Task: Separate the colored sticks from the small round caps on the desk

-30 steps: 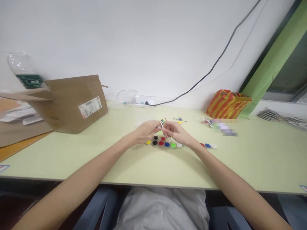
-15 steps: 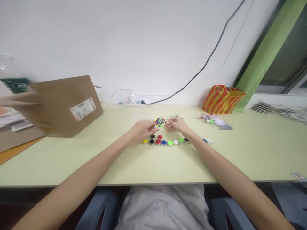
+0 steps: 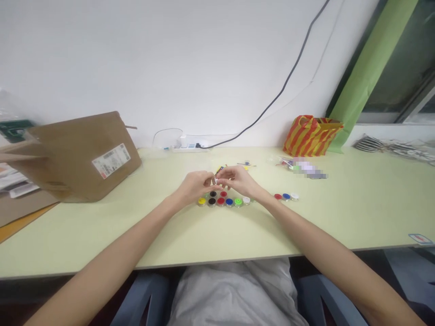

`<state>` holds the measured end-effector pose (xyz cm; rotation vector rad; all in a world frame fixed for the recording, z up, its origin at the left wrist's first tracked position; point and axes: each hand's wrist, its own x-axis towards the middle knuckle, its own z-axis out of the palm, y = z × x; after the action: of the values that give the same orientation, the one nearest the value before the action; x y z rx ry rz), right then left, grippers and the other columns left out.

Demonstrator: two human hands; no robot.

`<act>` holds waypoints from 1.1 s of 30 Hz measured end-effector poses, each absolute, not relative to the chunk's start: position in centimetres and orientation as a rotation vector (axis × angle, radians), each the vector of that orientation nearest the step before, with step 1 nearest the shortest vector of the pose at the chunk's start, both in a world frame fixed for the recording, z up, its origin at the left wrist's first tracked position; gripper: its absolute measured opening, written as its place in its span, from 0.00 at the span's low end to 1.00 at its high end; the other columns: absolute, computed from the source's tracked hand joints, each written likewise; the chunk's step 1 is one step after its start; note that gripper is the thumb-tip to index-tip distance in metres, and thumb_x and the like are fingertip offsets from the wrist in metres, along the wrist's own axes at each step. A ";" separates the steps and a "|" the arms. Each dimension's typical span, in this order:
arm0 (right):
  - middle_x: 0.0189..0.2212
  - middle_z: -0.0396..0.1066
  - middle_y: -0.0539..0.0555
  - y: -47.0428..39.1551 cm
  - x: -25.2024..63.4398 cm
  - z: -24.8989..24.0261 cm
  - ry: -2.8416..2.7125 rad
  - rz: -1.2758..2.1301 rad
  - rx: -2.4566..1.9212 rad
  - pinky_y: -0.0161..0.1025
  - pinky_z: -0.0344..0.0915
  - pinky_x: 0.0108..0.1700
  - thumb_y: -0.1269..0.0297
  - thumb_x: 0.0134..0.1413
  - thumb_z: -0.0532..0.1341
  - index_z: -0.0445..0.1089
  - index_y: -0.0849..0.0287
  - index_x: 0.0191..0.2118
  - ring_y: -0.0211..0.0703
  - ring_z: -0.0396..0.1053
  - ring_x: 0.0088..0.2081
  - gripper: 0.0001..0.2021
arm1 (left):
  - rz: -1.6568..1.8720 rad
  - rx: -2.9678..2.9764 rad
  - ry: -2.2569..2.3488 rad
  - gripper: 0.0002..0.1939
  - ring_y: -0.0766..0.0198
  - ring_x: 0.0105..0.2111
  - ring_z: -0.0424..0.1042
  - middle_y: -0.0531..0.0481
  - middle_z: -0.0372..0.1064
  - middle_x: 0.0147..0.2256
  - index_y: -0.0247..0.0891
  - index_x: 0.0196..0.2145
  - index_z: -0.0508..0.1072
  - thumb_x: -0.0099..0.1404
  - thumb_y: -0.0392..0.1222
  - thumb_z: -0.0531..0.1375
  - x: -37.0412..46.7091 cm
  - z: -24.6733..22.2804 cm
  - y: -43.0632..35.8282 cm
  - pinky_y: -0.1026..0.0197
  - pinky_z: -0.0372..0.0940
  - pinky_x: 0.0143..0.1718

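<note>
My left hand (image 3: pixel 196 185) and my right hand (image 3: pixel 239 179) meet at the fingertips above the middle of the table. Both are closed in a pinch around a small white piece (image 3: pixel 215 180), too small for its kind to be told. Just behind the fingers a bunch of thin coloured sticks (image 3: pixel 220 169) shows in part; the hands hide the rest. Small round pots with coloured lids stand in front of the hands, among them a yellow-lidded pot (image 3: pixel 201 201), a blue-lidded pot (image 3: pixel 229 202) and a green-lidded pot (image 3: pixel 238 202). My right wrist hides part of the row.
A cardboard box (image 3: pixel 81 158) stands on the left of the table (image 3: pixel 163 246). At the back are a power strip (image 3: pixel 190 148) with a black cable (image 3: pixel 265 111) and a red-and-yellow striped bag (image 3: pixel 312 136). Loose sticks (image 3: pixel 247 163) lie behind my right hand.
My right hand has moved left to meet my left hand, now covering most of the stick bunch. The red-lidded pot on the right has come into sight. The view has shifted slightly.
</note>
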<state>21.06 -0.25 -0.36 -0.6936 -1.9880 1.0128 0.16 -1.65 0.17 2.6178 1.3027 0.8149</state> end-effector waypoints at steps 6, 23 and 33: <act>0.33 0.77 0.54 0.4 23.1 1.0 -2.170 0.527 -0.920 0.35 0.63 0.36 0.69 0.61 0.61 0.74 0.61 0.37 0.39 0.71 0.33 0.04 | 0.852 2.603 1.387 0.23 0.65 0.25 0.65 0.56 0.68 0.26 0.42 0.54 0.73 0.71 0.58 0.56 0.2 0.2 -1.5 0.62 0.58 0.31; 0.27 0.72 0.51 -0.3 23.9 1.2 -2.684 0.579 -1.094 0.31 0.57 0.31 0.76 0.52 0.61 0.73 0.61 0.31 0.36 0.66 0.29 0.05 | 0.538 2.798 0.956 0.13 0.60 0.41 0.71 0.47 0.70 0.41 0.44 0.42 0.80 0.72 0.41 0.54 0.5 -0.3 -1.8 0.61 0.63 0.42; 0.29 0.73 0.51 0.3 23.4 0.3 -2.662 0.637 -1.253 0.32 0.56 0.29 0.77 0.48 0.63 0.70 0.60 0.27 0.36 0.66 0.29 0.05 | 0.570 2.715 0.909 0.11 0.61 0.38 0.70 0.48 0.70 0.38 0.42 0.35 0.80 0.70 0.45 0.58 1.3 -0.2 -1.9 0.61 0.63 0.41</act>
<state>23.39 0.34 0.28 -1.2529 -2.6623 0.6370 1.26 -1.92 -0.22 2.7148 0.9090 0.5699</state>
